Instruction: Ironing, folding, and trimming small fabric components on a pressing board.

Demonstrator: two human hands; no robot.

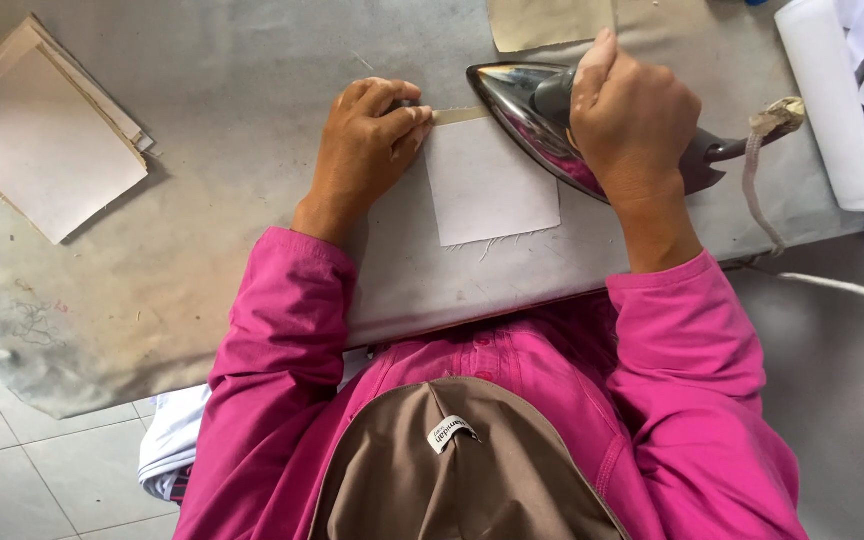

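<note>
Fabric piece (490, 188), white and roughly square with a frayed lower edge, lies flat at the desk (202, 150) centre. Left hand (370, 140) fingers pinch its folded tan top strip. Right hand (632, 120) fingers are wrapped around the handle of one chrome iron (527, 110), whose tip meets that fold. One stack of tan squares (47, 135) sits far left. One small white label (452, 433) marks the brown cap below.

The place looked like a small sewing or garment workshop. A padded, grey-covered pressing table (202, 200) carried a heavy metal iron (542, 125), a stack of cut fabric squares (47, 135), another cut piece (550, 22) and a roll of white material (832, 100). The cover was stained and worn, above a tiled floor (12, 460).
</note>
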